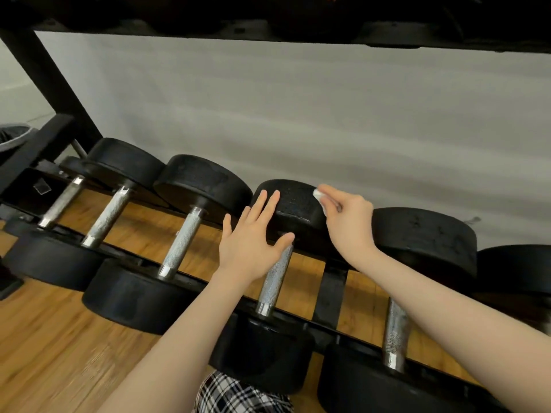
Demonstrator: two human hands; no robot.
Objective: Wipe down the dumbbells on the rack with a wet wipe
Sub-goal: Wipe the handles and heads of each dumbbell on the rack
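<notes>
Grey wall [298,108] behind black rack [329,289], wood floor [59,338] below. Row of black dumbbells with knurled steel handles on rack. Middle dumbbell [275,272] is landmark: left hand [253,234] lies flat on its far head, fingers straight and spread, holding nothing. Right hand [347,219] at that head's right edge, fingertips pinching small white wet wipe [318,195], seemingly pressed against rubber. Plaid fabric [238,394] below near head.
</notes>
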